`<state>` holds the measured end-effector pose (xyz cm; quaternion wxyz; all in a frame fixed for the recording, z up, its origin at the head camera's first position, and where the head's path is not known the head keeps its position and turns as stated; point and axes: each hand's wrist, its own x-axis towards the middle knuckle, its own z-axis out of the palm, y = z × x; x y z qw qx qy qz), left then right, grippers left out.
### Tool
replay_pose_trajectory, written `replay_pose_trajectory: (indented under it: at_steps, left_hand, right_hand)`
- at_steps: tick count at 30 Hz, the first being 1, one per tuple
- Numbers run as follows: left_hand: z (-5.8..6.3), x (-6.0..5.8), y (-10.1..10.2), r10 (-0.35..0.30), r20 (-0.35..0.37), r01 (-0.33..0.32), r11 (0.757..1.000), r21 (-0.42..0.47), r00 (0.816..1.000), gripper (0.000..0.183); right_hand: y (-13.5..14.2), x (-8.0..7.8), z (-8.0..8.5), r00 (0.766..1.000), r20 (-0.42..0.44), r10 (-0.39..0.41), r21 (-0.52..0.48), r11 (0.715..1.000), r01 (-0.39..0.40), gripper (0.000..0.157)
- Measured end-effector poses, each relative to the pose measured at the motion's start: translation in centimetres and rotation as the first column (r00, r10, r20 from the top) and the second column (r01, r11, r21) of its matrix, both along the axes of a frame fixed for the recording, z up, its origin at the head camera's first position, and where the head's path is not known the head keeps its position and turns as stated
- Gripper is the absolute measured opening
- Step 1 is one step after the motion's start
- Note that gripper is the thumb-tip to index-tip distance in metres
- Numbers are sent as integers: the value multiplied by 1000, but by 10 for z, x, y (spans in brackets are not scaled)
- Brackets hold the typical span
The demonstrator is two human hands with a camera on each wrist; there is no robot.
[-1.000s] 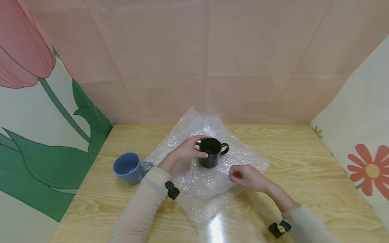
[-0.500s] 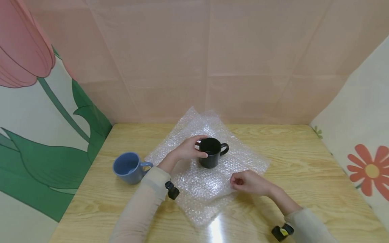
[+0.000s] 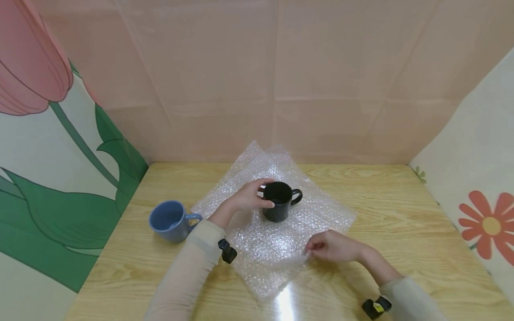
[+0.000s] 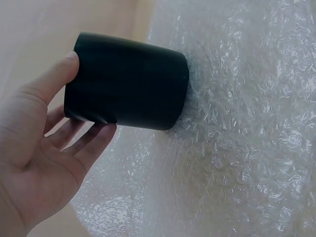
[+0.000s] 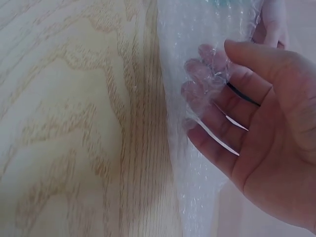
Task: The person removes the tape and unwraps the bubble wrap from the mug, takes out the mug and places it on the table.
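Observation:
A black mug (image 3: 277, 211) stands upright on a sheet of bubble wrap (image 3: 273, 240), its handle pointing right. My left hand (image 3: 250, 197) grips the mug by its rim from the left, thumb on the near side and fingers on the far side. In the left wrist view, the base of the mug (image 4: 131, 81) meets the bubble wrap. At the right front edge of the sheet, my right hand (image 3: 333, 246) pinches the wrap. Through the clear wrap (image 5: 173, 89) in the right wrist view, the fingertips show behind it, with the thumb on the near side.
A blue mug (image 3: 170, 225) stands on the wooden table (image 3: 381, 191) left of the wrap, its handle close to the left sleeve (image 3: 201, 249). A pink backdrop (image 3: 277, 80) rises behind the table's far edge, and flower-printed sheets flank both sides.
My right hand has moved down toward the front, and the edge of the bubble wrap it pinches has come lower with it. The left hand and the black mug have stayed in place.

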<state>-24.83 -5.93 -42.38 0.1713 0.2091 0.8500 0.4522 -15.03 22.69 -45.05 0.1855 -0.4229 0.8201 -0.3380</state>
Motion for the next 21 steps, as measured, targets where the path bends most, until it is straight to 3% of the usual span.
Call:
replay_pose_trajectory:
  at_steps: [16, 21]
  left_hand:
    - [2, 3, 0, 2, 7, -2, 1000, 2, 1000, 74]
    - [1, 3, 0, 6, 20, -6, 1000, 12, 1000, 74]
  right_hand:
    - [0, 2, -2, 998, 31, 55, 25, 998, -56, 16]
    - [-3, 3, -1, 998, 2, 65, 29, 997, -65, 14]
